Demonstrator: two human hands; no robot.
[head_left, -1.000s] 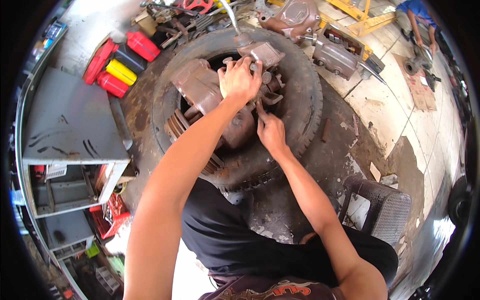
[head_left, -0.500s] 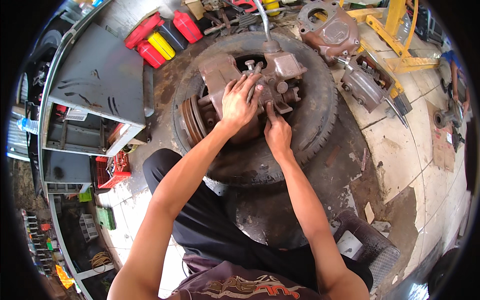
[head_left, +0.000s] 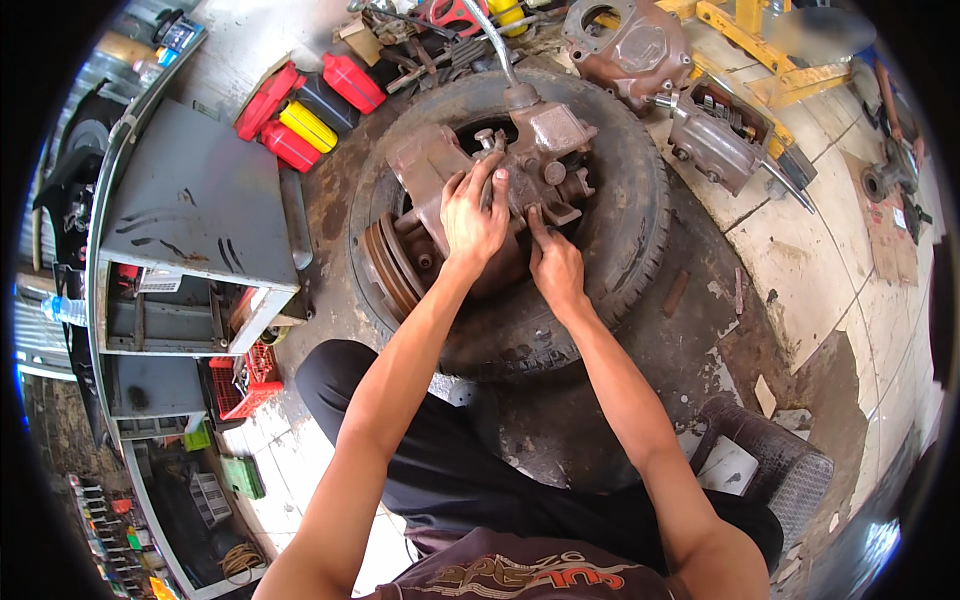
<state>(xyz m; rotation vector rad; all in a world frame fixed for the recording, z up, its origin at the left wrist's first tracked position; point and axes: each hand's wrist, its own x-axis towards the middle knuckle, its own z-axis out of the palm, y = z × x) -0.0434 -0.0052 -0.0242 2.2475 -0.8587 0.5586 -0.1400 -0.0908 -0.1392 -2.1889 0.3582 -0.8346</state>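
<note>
A rusty brown machine assembly [head_left: 545, 140] with a ribbed pulley [head_left: 390, 265] lies in the hollow of a black tyre [head_left: 640, 200] on the floor. My left hand [head_left: 475, 215] rests spread on top of the assembly, fingers curled over its upper casting. My right hand [head_left: 552, 260] is just beside it, index and thumb pressed onto a small part low on the casting; what it pinches is hidden. A grey hose [head_left: 490, 40] rises from the top of the assembly.
A grey metal workbench [head_left: 190, 225] stands at the left with red and yellow cans [head_left: 300, 115] behind it. Other rusty castings [head_left: 630, 40] and a yellow frame [head_left: 760, 40] lie at the back right. A black crate [head_left: 780, 470] sits near my right knee.
The view has swung, so the tyre now sits more centred. My left hand stays spread on the casting; my right hand has shifted slightly upward against its lower edge.
</note>
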